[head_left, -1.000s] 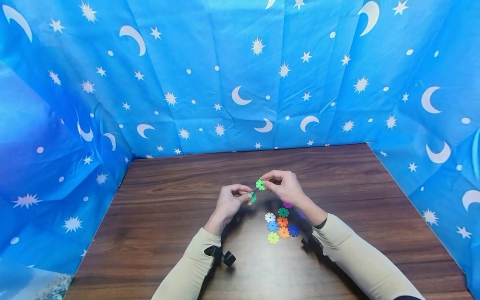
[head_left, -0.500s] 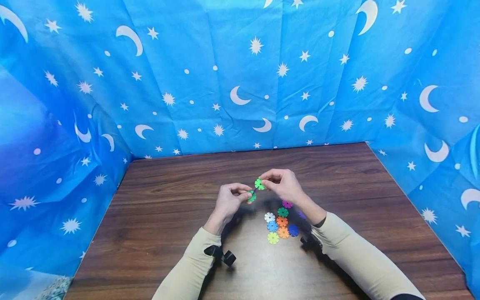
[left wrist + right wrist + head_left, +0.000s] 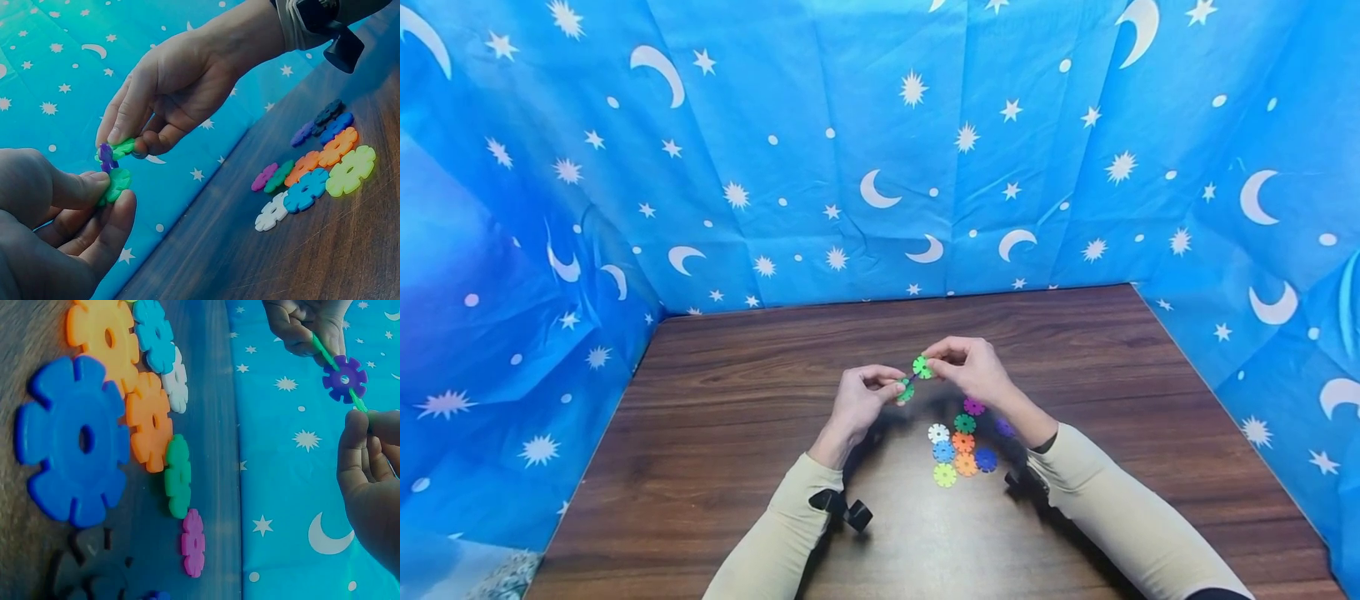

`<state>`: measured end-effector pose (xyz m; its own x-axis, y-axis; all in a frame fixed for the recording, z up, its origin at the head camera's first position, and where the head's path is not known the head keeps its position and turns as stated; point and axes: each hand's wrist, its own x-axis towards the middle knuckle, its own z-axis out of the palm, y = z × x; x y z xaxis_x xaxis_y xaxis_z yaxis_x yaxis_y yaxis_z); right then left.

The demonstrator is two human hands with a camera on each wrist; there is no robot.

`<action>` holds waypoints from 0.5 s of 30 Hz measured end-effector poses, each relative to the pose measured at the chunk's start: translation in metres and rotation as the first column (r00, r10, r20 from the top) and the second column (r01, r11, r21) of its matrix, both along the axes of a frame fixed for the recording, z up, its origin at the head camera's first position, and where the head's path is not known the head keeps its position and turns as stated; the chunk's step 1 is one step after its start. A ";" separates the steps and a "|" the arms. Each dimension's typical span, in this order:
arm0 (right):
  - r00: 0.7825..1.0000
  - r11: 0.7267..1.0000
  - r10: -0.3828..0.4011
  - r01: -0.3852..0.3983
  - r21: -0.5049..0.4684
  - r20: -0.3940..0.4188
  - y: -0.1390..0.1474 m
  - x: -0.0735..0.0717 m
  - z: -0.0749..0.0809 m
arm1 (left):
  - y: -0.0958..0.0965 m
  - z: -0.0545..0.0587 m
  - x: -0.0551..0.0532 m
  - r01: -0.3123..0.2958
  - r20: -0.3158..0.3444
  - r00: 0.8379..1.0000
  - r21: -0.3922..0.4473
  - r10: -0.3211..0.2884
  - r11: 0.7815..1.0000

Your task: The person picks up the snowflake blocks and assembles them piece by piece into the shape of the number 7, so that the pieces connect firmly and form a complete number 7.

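Note:
My left hand [image 3: 857,406] pinches a green notched plastic disc [image 3: 119,185] between thumb and fingers. In my right hand [image 3: 976,368] a bright green notched disc [image 3: 922,367] is pinched the same way, slightly higher and farther right. Between these two sits a purple notched disc [image 3: 345,380], turned crosswise, with both green ones slotted into its edge so that the three form one chain. Both hands hold this chain up over the table, fingertips covering part of each green disc.
Loose discs lie on the wooden table [image 3: 737,467] below the hands: white [image 3: 938,433], light blue [image 3: 943,452], yellow-green [image 3: 945,475], orange [image 3: 966,464], dark blue [image 3: 986,460], dark green [image 3: 964,424], magenta [image 3: 973,406] and black [image 3: 329,112]. A blue star-patterned cloth [image 3: 805,167] surrounds the table's back and sides.
Both hands keep their grip on the joined discs and barely move. The right hand shifts slightly left, then back right. The loose discs stay in place.

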<state>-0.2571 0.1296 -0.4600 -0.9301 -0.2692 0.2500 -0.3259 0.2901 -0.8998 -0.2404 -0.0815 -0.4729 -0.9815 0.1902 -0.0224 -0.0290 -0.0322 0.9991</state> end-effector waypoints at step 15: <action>1.000 1.000 0.017 -0.017 0.007 -0.009 -0.001 0.000 -0.002 | -0.007 0.001 -0.004 0.070 0.034 0.997 -0.026 -0.069 0.997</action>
<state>-0.2573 0.1286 -0.4616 -0.9230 -0.2867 0.2565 -0.3390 0.2909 -0.8947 -0.2439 -0.0886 -0.4718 -0.9645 0.2569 -0.0611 -0.0637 -0.0020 0.9980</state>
